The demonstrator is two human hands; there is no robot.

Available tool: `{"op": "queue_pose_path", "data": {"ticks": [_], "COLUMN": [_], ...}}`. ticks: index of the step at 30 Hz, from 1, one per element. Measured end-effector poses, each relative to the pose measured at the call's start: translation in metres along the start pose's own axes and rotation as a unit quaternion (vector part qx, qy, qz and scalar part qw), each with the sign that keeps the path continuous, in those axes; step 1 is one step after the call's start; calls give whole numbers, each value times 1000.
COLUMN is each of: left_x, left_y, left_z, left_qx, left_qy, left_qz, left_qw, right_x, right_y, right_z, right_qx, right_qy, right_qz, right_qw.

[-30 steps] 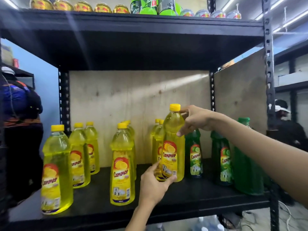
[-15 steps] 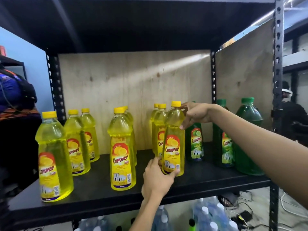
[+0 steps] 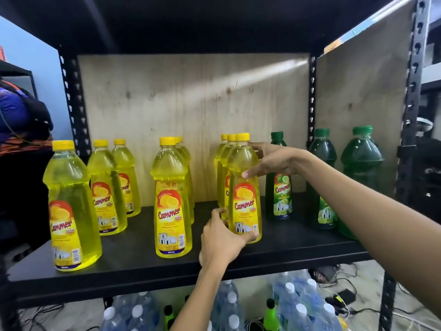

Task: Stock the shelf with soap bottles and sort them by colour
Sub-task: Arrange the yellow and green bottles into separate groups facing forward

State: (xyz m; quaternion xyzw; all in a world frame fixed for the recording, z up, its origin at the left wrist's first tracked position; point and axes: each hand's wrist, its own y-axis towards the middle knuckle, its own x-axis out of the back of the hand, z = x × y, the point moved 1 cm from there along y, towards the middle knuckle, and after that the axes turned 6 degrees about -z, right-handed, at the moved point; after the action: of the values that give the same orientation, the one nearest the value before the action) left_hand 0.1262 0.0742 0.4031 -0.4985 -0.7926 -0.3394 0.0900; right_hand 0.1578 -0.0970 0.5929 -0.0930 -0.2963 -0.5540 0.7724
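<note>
Leftmost, yellow soap bottles (image 3: 71,204) stood in rows on the black shelf (image 3: 143,266), at nine o'clock from your hands. Your left hand (image 3: 220,240) curled round the base of the front yellow bottle (image 3: 245,199), which stood upright on the shelf. Your right hand (image 3: 274,161) gripped its shoulder from two o'clock. Green bottles (image 3: 322,177) stood at its three o'clock.

Both hands held an upright yellow soap bottle (image 3: 244,187) on the black shelf (image 3: 143,266): the left hand (image 3: 219,242) gripped its base, the right hand (image 3: 272,161) its shoulder. It headed a row of yellow bottles (image 3: 225,158). Other yellow bottles (image 3: 173,199) stood to the left, and three green bottles (image 3: 322,177) to the right. Clear water bottles (image 3: 300,304) lay below the shelf.
</note>
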Motion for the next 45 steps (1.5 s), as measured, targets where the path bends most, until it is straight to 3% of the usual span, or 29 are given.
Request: {"op": "queue_pose_path", "data": {"ticks": [13, 20, 25, 27, 29, 32, 36, 41, 45], "left_x": [0, -2, 4, 8, 5, -21, -78, -130, -155], "left_y": [-3, -6, -13, -21, -37, -59, -60, -26, 9], "left_z": [-6, -2, -7, -8, -18, -48, -90, -116, -114], "left_qx": [-20, -61, -71, -133, -246, -338, -167, 7, 54], "left_qy": [34, 61, -7, -80, -98, -63, -76, -89, -87], "left_qz": [6, -3, -39, -113, -163, -105, 37, 2, -11], "left_qw": [999, 996, 997, 981, 951, 933, 982, 996, 995], "right_x": [0, -13, -15, -13, -8, 7, 32, 57, 71], "right_y": [-6, -17, -48, -62, -74, -80, -71, -38, -6], "right_z": [-8, -36, -63, -73, -78, -69, -51, -35, -30], "right_qx": [16, 18, 38, 34, 42, 69, 81, 56, 34], "right_qy": [-1, 105, 44, 11, -21, -72, -122, -191, -239], "right_qz": [5, -99, -213, -281, -329, -342, -317, -306, -279], "right_qw": [1000, 989, 975, 959, 943, 934, 937, 931, 929]}}
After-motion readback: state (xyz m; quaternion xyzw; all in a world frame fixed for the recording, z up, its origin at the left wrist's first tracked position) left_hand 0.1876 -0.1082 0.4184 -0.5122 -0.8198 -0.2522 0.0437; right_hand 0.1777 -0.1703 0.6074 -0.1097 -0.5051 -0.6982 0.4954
